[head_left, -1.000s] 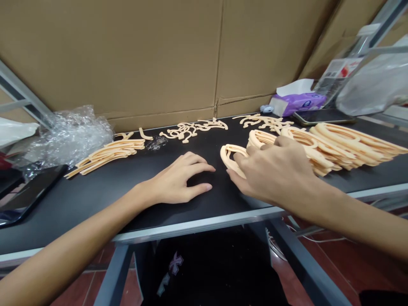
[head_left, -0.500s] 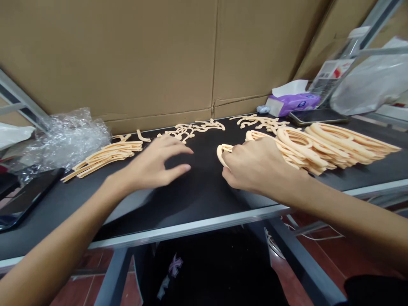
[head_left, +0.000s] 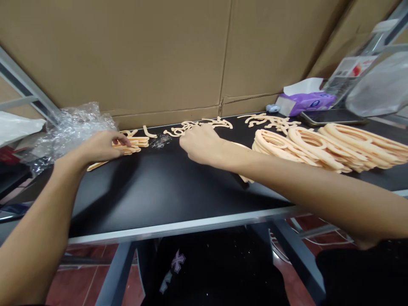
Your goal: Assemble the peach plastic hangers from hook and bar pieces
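Peach plastic strips (head_left: 127, 146) stacked flat, left hand (head_left: 98, 146) fingers resting on them, right hand (head_left: 200, 144) grip hidden

Back wall: large brown cardboard sheets (head_left: 143, 55) stand along the far edge of the table, a seam between them right of centre.
Table: black top (head_left: 165, 187) with a pale metal near edge, on grey metal legs (head_left: 116, 276).
Floor: red-brown tiles (head_left: 79, 280) show beneath the table.
Frame: grey metal struts (head_left: 22, 85) slant at far left and far right.
Light: even and soft, soft shadows on the tabletop.
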Tool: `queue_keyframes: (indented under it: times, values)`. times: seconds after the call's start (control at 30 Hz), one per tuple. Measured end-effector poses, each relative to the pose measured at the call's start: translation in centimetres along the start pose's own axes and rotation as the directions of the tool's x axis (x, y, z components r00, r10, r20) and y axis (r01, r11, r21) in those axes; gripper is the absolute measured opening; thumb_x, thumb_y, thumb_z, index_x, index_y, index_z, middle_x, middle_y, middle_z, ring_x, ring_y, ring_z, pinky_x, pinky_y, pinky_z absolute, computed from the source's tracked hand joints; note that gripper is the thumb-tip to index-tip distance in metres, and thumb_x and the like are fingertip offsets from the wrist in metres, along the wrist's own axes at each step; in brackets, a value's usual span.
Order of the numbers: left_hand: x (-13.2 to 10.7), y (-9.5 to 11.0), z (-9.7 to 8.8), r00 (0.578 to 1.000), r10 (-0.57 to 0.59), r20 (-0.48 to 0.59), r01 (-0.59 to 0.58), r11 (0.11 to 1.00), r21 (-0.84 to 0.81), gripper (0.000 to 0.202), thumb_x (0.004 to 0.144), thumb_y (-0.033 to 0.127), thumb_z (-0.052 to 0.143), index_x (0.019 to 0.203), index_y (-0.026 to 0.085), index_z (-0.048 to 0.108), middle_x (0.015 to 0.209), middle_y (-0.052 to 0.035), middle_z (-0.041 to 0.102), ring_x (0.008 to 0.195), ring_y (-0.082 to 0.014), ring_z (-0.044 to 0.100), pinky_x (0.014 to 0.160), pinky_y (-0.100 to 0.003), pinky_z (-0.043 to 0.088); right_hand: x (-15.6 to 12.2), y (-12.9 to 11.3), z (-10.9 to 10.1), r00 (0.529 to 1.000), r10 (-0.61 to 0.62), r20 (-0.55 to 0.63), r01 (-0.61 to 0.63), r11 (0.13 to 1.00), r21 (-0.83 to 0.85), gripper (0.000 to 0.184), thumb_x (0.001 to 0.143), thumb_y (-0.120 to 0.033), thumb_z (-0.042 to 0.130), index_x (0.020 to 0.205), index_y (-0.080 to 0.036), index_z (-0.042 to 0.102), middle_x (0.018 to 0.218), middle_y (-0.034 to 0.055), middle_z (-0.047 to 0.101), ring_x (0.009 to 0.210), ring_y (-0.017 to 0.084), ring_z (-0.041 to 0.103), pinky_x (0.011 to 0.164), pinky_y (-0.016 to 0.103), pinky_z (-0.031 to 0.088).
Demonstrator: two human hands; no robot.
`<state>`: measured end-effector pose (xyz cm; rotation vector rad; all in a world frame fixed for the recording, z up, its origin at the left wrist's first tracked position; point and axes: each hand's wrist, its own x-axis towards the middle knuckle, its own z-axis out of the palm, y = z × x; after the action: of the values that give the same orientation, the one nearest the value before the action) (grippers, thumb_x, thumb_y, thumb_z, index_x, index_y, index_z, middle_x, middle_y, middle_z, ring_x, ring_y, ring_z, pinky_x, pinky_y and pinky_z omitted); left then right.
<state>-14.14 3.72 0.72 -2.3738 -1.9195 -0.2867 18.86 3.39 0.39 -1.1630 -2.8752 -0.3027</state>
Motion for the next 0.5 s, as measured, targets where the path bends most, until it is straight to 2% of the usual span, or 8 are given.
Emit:
queue_keyframes:
  times: [0.1,0.23,0.4,0.5]
  values:
    - [0.3,-0.1,0.3,0.999,0.037,0.014,-0.037,0.999,-0.006,0.029,0.079,0.057,0.077,0.087,0.029,0.081,0.079,0.0042,0.078,0.075,-0.0219,0.065,0.066,-0.031,0.043,1.6,1.2,0.7,0.993,0.089,0.074,-0.080,0.990,-0.114,0.042,0.095,-0.003,0.053,0.125,-0.012,0.081,0.126,0.0231,0.079,0.122,0.035,0.073,0.091,0.040,0.051]
    - [0.4,0.7,0.6,1.000,0.014,-0.008,-0.014,1.000,-0.012,0.025,0.081,0.053,0.074,0.084,0.029,0.080,0.079,0.0027,0.077,0.076,-0.0227,0.064,0.069,-0.033,0.044,1.6,1.7,1.0,0.980,0.092,0.179,-0.066,0.987,-0.144,0.040,0.097,-0.004,0.054,0.126,-0.010,0.079,0.125,0.0219,0.079,0.120,0.033,0.074,0.092,0.040,0.051]
    - [0.0,2.9,0.9,1.000,0.025,0.005,-0.025,1.000,0.015,0.026,0.087,0.049,0.068,0.090,0.025,0.080,0.089,-0.0024,0.076,0.081,-0.0250,0.063,0.077,-0.037,0.048,-1.0,1.4,0.0,0.987,-0.001,0.163,0.008,0.999,-0.042,0.042,0.092,0.002,0.049,0.117,-0.009,0.080,0.119,0.0213,0.080,0.114,0.032,0.075,0.084,0.038,0.046]
    - [-0.1,4.6,0.9,0.997,0.076,0.020,-0.075,0.997,-0.021,0.029,0.087,0.048,0.063,0.090,0.024,0.078,0.092,-0.0061,0.076,0.083,-0.0276,0.065,0.083,-0.044,0.051,-2.7,1.1,-0.6,0.991,-0.026,0.130,0.017,0.997,0.069,0.043,0.094,-0.001,0.049,0.123,-0.015,0.079,0.123,0.0178,0.079,0.113,0.030,0.074,0.082,0.037,0.043]
